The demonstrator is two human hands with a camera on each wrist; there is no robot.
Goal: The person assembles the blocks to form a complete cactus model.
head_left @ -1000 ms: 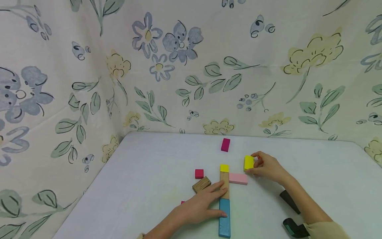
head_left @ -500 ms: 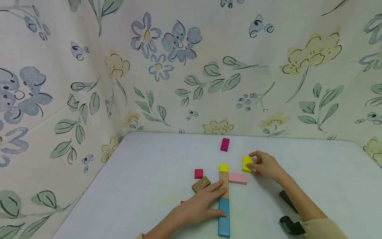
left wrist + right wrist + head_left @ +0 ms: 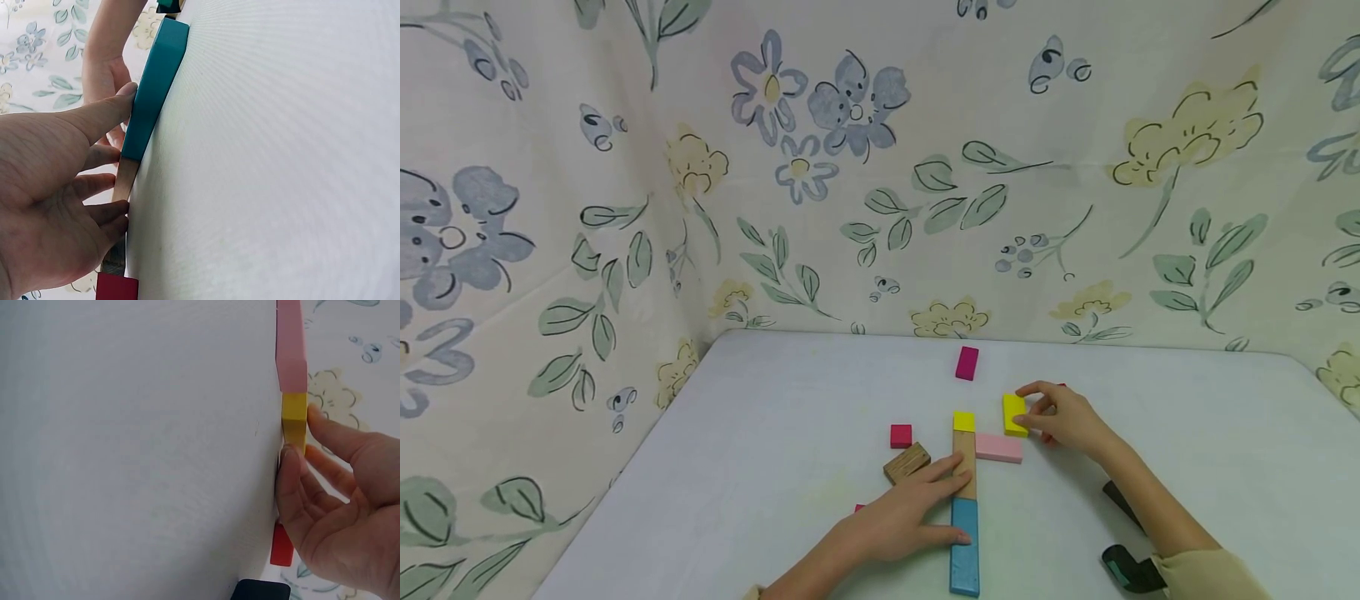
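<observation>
My right hand (image 3: 1067, 421) pinches a yellow block (image 3: 1014, 415) at the right, thumb and index finger on it; the right wrist view shows this yellow block (image 3: 294, 415) between the fingertips. A pink block (image 3: 999, 448) lies just in front of it, its left end against a straight column. That column runs from a small yellow block (image 3: 964, 422) through a tan block (image 3: 968, 485) to a long blue block (image 3: 964, 567) nearest me. My left hand (image 3: 898, 517) rests on the column with spread fingers, fingertips on the tan block and thumb on the blue one.
A magenta block (image 3: 967, 363) lies at the back. Left of the column are a red block (image 3: 901, 436) and a tilted brown block (image 3: 906, 463). Beyond my right hand shows part of a red block (image 3: 282, 545). Dark objects (image 3: 1131, 570) lie by my right forearm.
My right hand has slid the yellow block slightly left and toward me, closer to the pink block. My left hand stays in place.
</observation>
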